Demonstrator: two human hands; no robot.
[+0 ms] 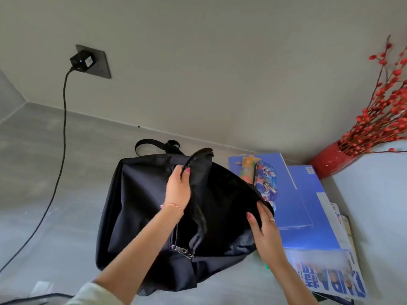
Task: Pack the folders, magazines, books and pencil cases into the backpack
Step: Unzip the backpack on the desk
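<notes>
A black backpack (136, 208) lies on the grey floor with its main opening pulled apart. My left hand (178, 188) grips the left edge of the opening near the top. My right hand (263, 223) holds the right edge of the flap and pulls it outward. Two zipper pulls (181, 252) hang at the near end of the opening. To the right lies a stack of blue folders (308, 205) with two colourful pencil cases (265, 183) on top. A magazine (334, 280) and other printed papers lie at the near end of the stack.
A red vase (328, 161) with red berry branches stands at the back right beside a white surface (374, 216). A black charger (80, 61) sits in a wall socket, and its cable (63, 133) runs down across the floor at left.
</notes>
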